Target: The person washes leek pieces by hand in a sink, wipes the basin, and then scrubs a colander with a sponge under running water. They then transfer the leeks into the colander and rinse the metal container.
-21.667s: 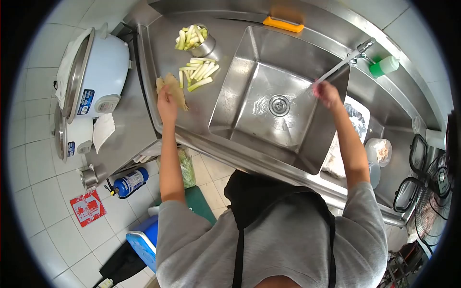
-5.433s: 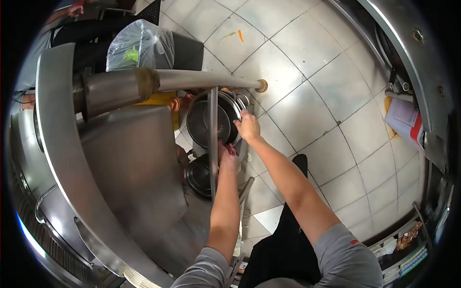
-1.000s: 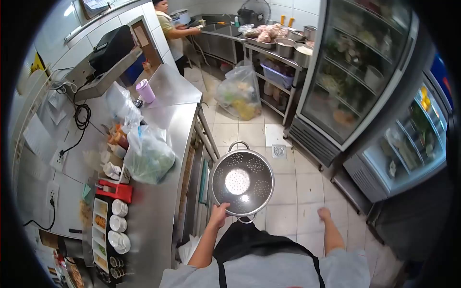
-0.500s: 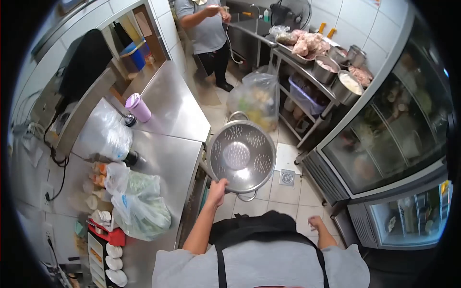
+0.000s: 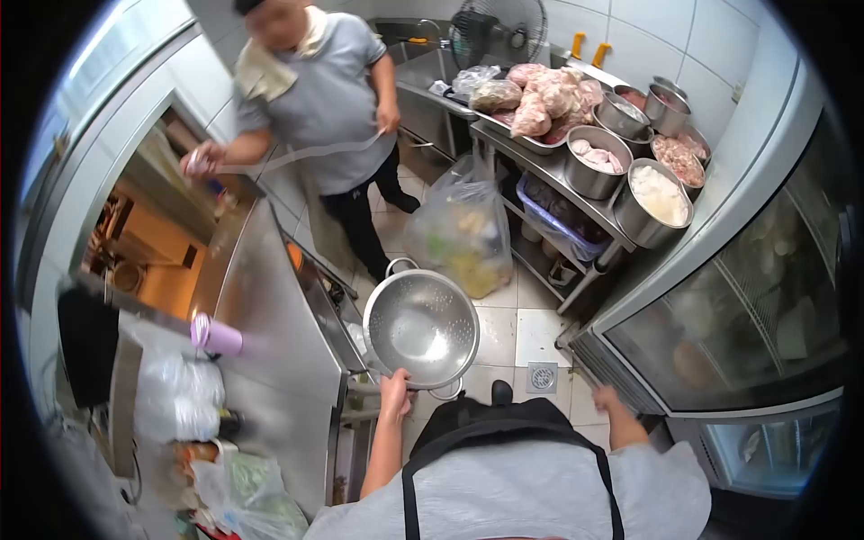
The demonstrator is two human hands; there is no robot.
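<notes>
A metal colander [image 5: 421, 326] with two loop handles hangs over the floor in front of me, its hollow side facing me. My left hand [image 5: 395, 392] grips its near rim. It looks empty inside, with perforations in its wall. My right hand [image 5: 608, 399] hangs low at my right side, blurred, its fingers too smeared to read; the fridge's lower front is nearest to it. Just beyond the colander a clear plastic bag [image 5: 463, 229] with food scraps rests on the floor.
A co-worker [image 5: 333, 117] holding a pale strip stands ahead on the left. A steel counter [image 5: 279, 315] with a purple cup [image 5: 216, 336] runs along the left. On the right are a shelf with meat [image 5: 549, 99], metal pots [image 5: 657, 202] and a glass-door fridge [image 5: 738, 297].
The view has shifted forward and to the left. The colander, still in my left hand, sits lower and further left in view. The co-worker appears closer, with arms spread apart.
</notes>
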